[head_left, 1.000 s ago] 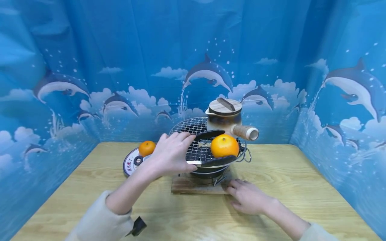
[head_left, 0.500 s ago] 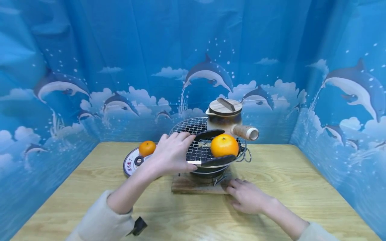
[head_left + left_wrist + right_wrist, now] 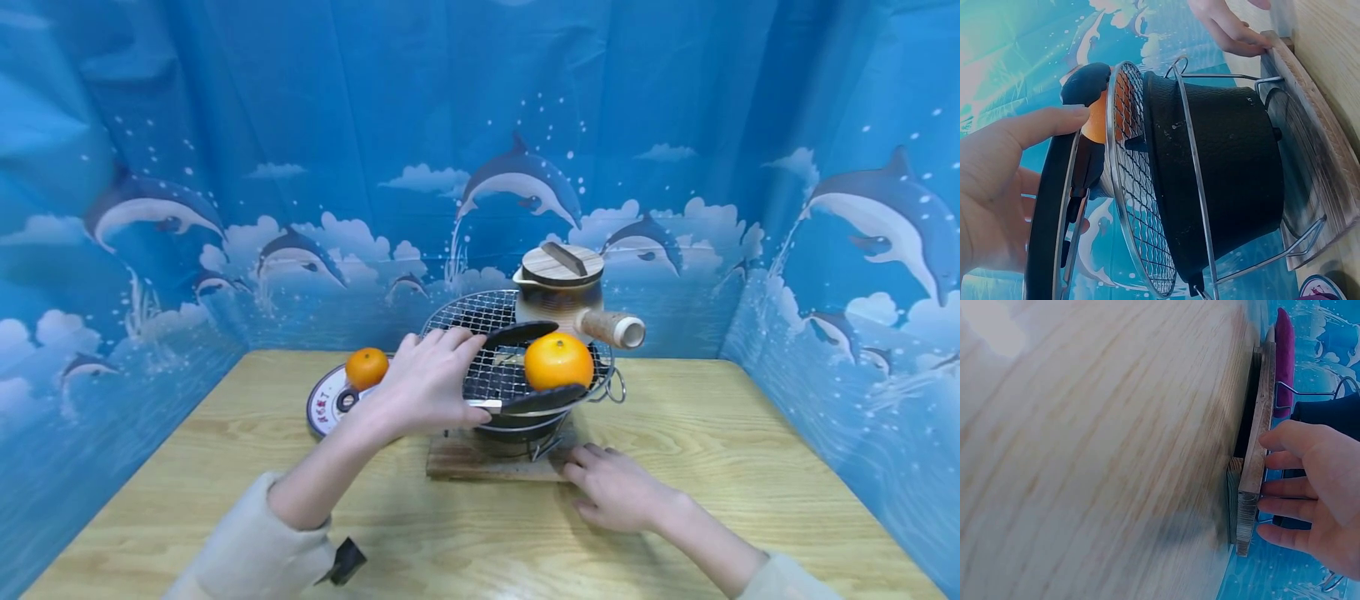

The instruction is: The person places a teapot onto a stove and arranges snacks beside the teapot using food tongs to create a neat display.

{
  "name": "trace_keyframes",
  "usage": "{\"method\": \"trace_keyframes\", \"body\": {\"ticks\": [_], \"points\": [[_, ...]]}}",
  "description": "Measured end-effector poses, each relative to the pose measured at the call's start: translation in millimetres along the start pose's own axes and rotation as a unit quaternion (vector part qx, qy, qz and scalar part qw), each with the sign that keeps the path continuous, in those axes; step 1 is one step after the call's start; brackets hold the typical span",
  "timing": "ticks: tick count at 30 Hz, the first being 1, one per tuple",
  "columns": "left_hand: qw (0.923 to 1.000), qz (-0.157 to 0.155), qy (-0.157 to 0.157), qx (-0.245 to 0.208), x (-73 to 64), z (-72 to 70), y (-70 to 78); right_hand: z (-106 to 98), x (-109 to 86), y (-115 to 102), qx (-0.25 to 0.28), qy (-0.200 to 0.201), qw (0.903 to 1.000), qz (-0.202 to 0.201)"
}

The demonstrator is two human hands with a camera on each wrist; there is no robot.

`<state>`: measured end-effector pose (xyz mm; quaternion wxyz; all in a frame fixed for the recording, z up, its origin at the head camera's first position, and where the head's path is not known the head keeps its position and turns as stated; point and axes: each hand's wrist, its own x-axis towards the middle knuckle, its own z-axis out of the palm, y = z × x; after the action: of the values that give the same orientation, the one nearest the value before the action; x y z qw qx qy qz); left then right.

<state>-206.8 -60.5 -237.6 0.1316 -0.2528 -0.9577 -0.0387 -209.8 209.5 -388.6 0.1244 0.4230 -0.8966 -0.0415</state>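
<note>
My left hand (image 3: pixel 431 383) grips a pair of black-tipped tongs (image 3: pixel 543 402), thumb along one arm in the left wrist view. The tongs' spread tips stand on either side of a large orange (image 3: pixel 558 362). That orange sits on the round wire mesh (image 3: pixel 480 312) of a tabletop grill, whose black bowl (image 3: pixel 1222 156) stands in a wire frame on a wooden board (image 3: pixel 487 468). At the board's right edge, my right hand (image 3: pixel 622 492) touches the wood with fingertips and thumb, the fingers nearly straight in the right wrist view.
A teapot (image 3: pixel 551 304) with a wooden lid and side handle stands on the mesh behind the orange. To the left, a smaller orange fruit (image 3: pixel 366 368) lies on a printed plate (image 3: pixel 322 408). Blue dolphin curtains (image 3: pixel 360 125) enclose the wooden table (image 3: pixel 712 433).
</note>
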Motion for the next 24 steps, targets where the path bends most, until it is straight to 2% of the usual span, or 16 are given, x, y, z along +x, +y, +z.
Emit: {"method": "trace_keyframes", "body": {"ticks": [17, 24], "points": [[1.0000, 0.002, -0.003, -0.007, -3.9, -1.1, -2.3, 0.1, -0.6, 1.0, 0.010, -0.004, 0.9999, 0.002], [0.9993, -0.006, 0.004, -0.038, -8.4, -4.9, -6.2, 0.3, -0.7, 0.6, 0.011, 0.000, 0.9999, 0.002]]}}
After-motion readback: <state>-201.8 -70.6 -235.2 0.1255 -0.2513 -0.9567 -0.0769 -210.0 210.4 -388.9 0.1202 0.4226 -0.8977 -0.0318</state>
